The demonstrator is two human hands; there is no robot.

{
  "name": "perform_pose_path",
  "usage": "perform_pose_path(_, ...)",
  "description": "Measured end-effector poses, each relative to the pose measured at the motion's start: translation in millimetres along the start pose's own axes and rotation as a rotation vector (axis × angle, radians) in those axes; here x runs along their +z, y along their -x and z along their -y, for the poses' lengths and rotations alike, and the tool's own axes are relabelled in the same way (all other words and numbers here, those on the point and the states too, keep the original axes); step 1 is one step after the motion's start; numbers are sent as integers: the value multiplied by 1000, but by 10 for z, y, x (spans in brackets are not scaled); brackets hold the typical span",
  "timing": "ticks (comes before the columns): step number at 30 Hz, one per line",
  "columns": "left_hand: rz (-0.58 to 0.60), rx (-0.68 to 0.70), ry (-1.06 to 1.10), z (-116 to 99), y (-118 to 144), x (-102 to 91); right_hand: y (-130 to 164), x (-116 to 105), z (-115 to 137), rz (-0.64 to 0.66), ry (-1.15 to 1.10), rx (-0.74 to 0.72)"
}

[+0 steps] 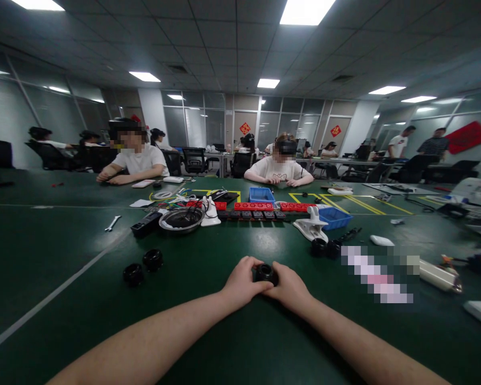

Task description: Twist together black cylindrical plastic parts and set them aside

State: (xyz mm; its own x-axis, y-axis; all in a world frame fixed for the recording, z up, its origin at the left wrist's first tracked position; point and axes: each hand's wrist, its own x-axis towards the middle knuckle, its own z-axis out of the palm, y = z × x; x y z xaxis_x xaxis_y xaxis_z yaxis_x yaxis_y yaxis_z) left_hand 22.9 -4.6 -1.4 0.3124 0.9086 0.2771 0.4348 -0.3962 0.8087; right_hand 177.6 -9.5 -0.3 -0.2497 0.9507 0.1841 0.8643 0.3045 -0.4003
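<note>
Both my hands meet at the middle of the green table [64,240] around one small black round part [266,273]. My left hand [242,283] grips its left side and my right hand [291,287] grips its right side, just above the tabletop. Two similar black round parts [143,266] lie to the left of my hands. Two more black round parts [325,247] sit to the right, beyond my right hand.
A metal bowl [181,219], red and black blocks [253,209], two blue bins [334,216], white holders [311,224], a wrench [113,223] and a white cylinder [439,275] lie on the table. Two people [279,168] sit opposite; others work behind.
</note>
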Motion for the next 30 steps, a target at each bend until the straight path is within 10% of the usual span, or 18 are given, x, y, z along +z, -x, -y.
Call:
perform_pose_path(6,75,5,33,21,-21,-55,40,-15,42,-66,84,-103)
perform_pose_path(14,267,58,113,-7,-52,-168,-44,-163,-148,264,-288,-322)
perform_pose_path(30,243,23,105,-18,-41,-125,-54,-163,-172,310,-472,-179)
